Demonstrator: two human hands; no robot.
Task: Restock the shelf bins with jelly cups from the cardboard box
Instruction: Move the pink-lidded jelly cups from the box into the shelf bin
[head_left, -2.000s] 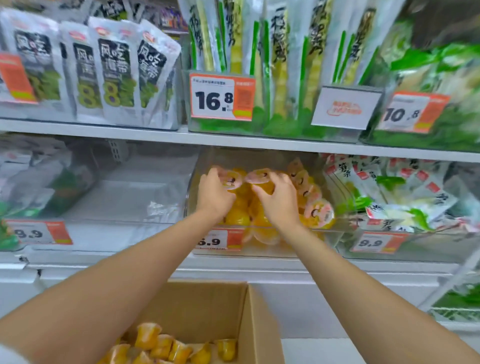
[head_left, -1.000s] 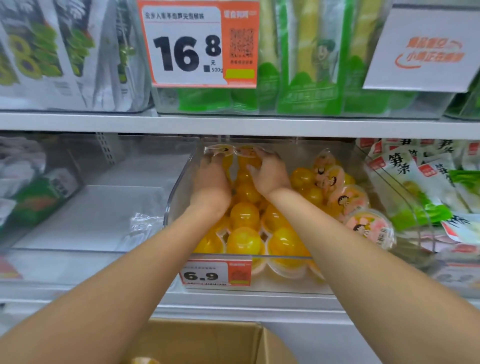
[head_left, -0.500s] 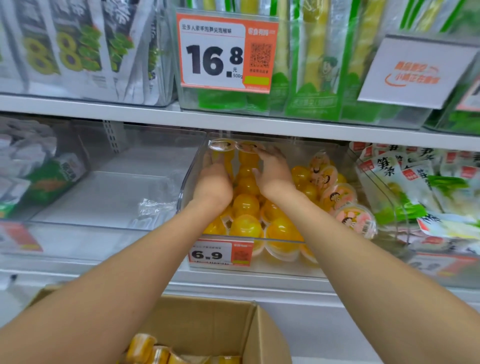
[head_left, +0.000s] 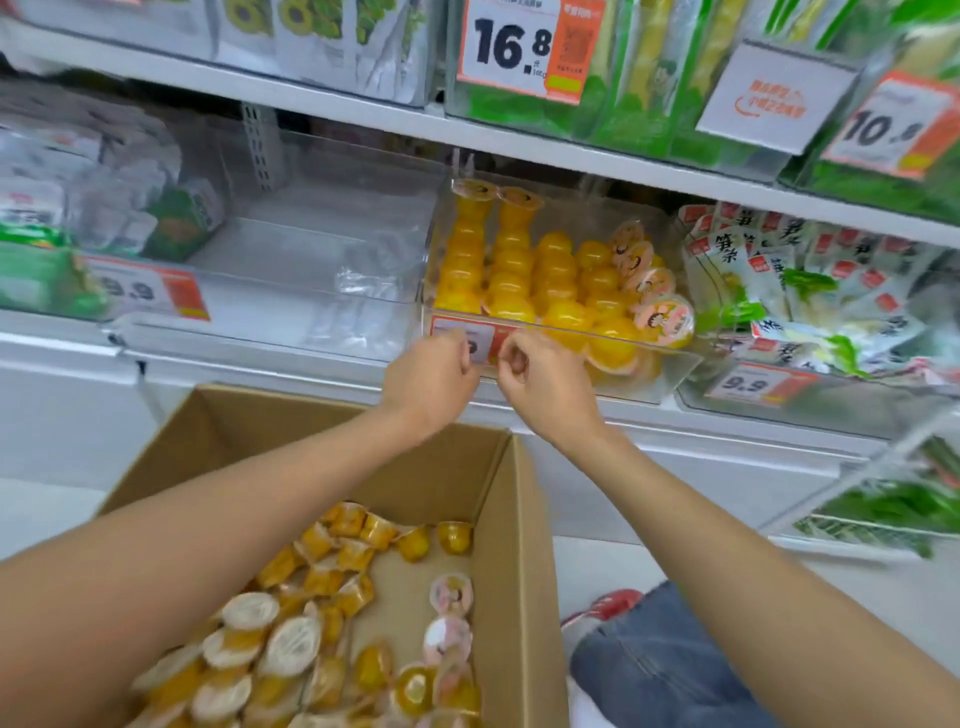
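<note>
Shop shelves fill the background, with packets in clear bins and price tags on the fronts. On the left of the middle shelf (head_left: 291, 358), one clear bin holds green packets, and beside it an empty bin (head_left: 311, 270) has only a bit of loose plastic inside. Next comes the jelly bin (head_left: 670, 364), now well filled with yellow jelly cups (head_left: 550, 291); two tall stacks of them stand at its back left corner.

What has changed: a second ago both hands were deep inside this bin, setting cups at the back. Now they are out and lower, in front of the bin's price tag (head_left: 467, 343). The left hand (head_left: 428, 376) has its fingers loosely curled, and so has the right hand (head_left: 543, 387). Neither one pinches a cup, as far as I can see, and they do not press together; they are just beside each other.

Below them is the open cardboard box (head_left: 519, 519), with many loose cups (head_left: 311, 613) lying in its bottom. To the right of the box, a knee in jeans and a red shoe show on the floor, and further right the shelf carries white and green packets.

I judge that one placement is finished and the hands are going back to the box for more cups. Much stock remains, so the task is not near its end, and the empty bin may take some of it.
</note>
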